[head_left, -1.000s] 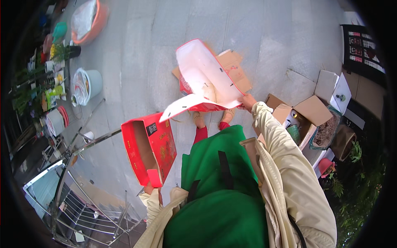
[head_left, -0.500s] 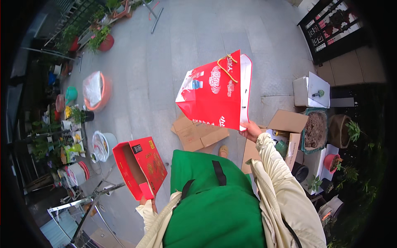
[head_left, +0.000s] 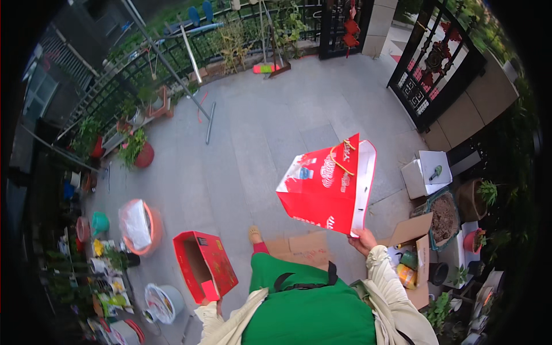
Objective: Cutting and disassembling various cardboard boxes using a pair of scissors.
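In my left hand (head_left: pixel 211 306), at the lower left, is an open red cardboard box (head_left: pixel 225 265) with a bare brown inside; the fingers pinch its near edge. My right hand (head_left: pixel 363 242) grips the rim of a red paper gift bag (head_left: pixel 318 192), held out in front of me on its side. The bag has a white inside, a yellow cord handle (head_left: pixel 340 160) and a printed bottle picture. Its mouth faces right. The fingers of my left hand are partly hidden behind the box.
Flattened cardboard (head_left: pixel 299 248) lies by my foot. At right stand an open carton (head_left: pixel 422 259) of items, a white foam box (head_left: pixel 415 179) and a soil planter (head_left: pixel 444 217). An orange tub (head_left: pixel 154 230) and white bucket (head_left: pixel 172 302) stand left. A black gate (head_left: pixel 428 69) stands far right.
My view has tipped up, bringing the fence and gates into sight. One foot has come forward beside the flattened cardboard. Both hands keep hold of the box and the bag.
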`<action>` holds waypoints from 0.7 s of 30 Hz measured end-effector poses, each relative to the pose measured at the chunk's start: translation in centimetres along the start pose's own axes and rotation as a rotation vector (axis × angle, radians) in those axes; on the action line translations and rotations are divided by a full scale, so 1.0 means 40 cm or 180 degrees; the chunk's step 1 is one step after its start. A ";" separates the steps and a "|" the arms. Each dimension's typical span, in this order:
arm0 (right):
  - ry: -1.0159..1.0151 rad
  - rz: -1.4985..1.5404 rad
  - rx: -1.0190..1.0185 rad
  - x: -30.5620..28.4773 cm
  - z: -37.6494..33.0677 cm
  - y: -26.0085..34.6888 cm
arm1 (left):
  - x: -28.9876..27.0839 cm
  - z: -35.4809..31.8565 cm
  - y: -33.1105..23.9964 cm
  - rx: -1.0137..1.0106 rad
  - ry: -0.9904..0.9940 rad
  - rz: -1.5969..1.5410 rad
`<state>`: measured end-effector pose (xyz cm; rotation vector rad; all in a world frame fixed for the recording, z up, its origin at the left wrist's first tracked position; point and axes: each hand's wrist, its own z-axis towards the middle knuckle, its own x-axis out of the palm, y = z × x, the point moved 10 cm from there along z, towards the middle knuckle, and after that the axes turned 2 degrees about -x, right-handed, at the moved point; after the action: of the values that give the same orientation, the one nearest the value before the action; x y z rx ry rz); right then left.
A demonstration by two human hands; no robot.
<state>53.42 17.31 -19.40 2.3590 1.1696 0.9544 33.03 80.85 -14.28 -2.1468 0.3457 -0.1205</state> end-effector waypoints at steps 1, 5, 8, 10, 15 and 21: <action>-0.0081 0.0239 -0.0073 0.035 0.023 -0.008 | 0.090 0.075 -0.038 -0.0016 0.0101 0.0016; -0.1056 0.0526 -0.0388 0.107 0.077 0.001 | 0.414 0.312 -0.157 -0.0253 0.0320 0.0091; -0.1666 0.0374 -0.0436 0.113 0.100 0.084 | 0.606 0.408 -0.254 -0.0314 0.0497 0.0156; -0.1874 0.0353 -0.0540 0.116 0.111 0.152 | 0.699 0.450 -0.307 -0.0335 0.0590 0.0192; -0.2343 0.0427 -0.0596 0.129 0.196 0.230 | 0.878 0.475 -0.384 -0.0312 0.0737 0.0218; -0.2430 0.0486 -0.0524 0.194 0.481 0.366 | 1.114 0.428 -0.371 -0.0287 0.0734 0.0176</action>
<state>78.54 14.55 -21.78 2.3485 0.5897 0.1207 82.28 89.37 -13.75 -2.2148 0.5527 -0.3278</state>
